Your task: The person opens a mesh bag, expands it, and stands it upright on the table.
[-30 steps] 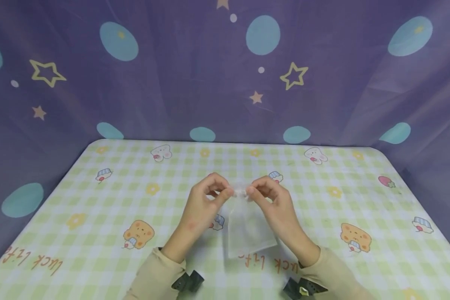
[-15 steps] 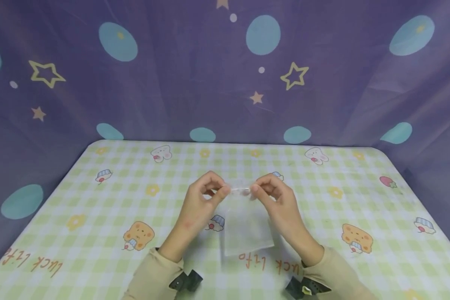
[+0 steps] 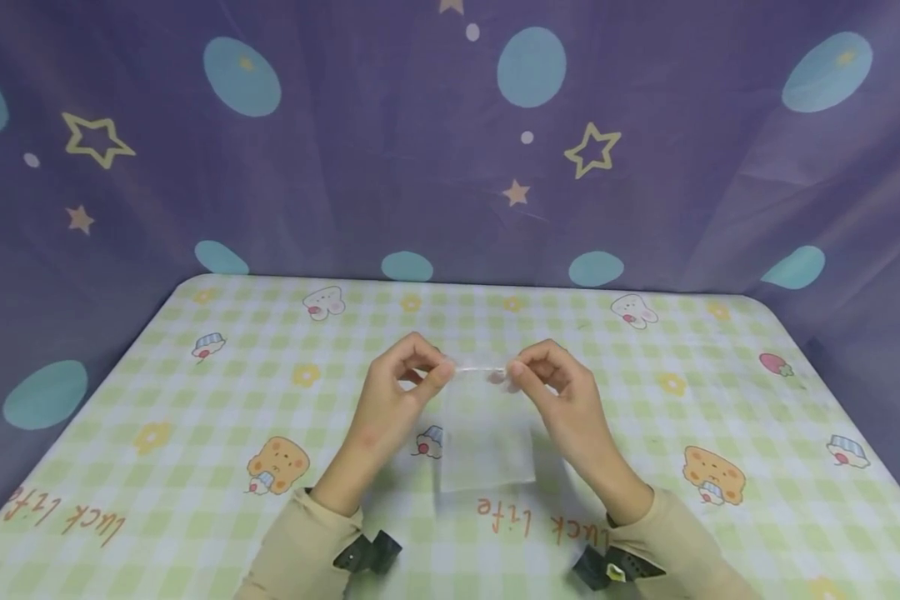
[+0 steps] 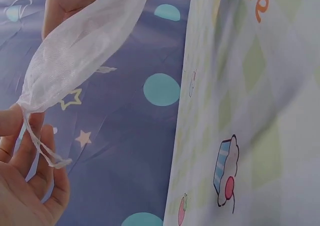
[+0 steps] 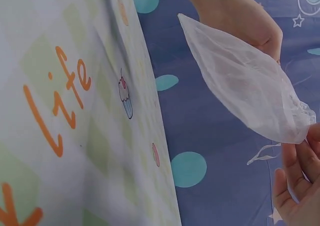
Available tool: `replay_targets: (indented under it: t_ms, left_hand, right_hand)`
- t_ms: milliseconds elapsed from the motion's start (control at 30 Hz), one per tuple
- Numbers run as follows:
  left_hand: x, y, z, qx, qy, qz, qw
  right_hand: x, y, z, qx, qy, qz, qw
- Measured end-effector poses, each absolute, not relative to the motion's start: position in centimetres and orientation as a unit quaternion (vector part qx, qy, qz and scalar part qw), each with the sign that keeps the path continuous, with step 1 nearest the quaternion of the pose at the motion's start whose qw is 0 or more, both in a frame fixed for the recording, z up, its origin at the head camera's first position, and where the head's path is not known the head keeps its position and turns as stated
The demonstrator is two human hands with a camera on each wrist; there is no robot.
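White mesh drawstring pouch (image 3: 487, 437) hangs in the middle of the scene, held above the surface (image 3: 255, 387) with its green-and-white checks. Behind, a purple backdrop (image 3: 405, 125) with teal ovals and stars fills the far side. Compared with a second ago, the pouch's neck is drawn out wider and straighter, and its bottom edge has lifted, so the orange word "Life" (image 3: 527, 523) shows whole below it. That suggests the bunched neck is being spread sideways; I cannot tell whether the mouth has parted.

The left hand (image 3: 396, 392) pinches one end of the neck between thumb and fingertips, and the right hand (image 3: 564, 396) pinches the other end likewise. Both are clamped on the pouch, a little farther apart than before, with the neck between them. In the left wrist view, the left hand's other fingers are loosely bent. Smallest, a white cord (image 4: 60, 163) dangles from that end, its tip just beside them.
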State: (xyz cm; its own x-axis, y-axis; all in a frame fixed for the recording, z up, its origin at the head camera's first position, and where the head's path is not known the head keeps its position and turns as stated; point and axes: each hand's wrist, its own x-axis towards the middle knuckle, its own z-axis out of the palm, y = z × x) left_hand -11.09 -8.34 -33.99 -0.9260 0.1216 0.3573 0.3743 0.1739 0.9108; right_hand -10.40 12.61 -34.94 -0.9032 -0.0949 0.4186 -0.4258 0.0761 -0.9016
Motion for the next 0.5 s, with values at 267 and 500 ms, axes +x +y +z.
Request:
replay_targets:
  t_ms: [267, 500]
  left_hand:
    - [-11.25, -8.68, -33.91, -0.152, -0.754, -0.632, 0.099]
    - [-11.47, -8.96, -33.78, -0.153, -0.755, -0.629, 0.102]
  right_hand:
    - [-10.64, 13.03, -34.78, 0.166, -0.733, 0.648, 0.124]
    - [-10.79, 13.53, -34.54, 0.168, -0.742, 0.639, 0.114]
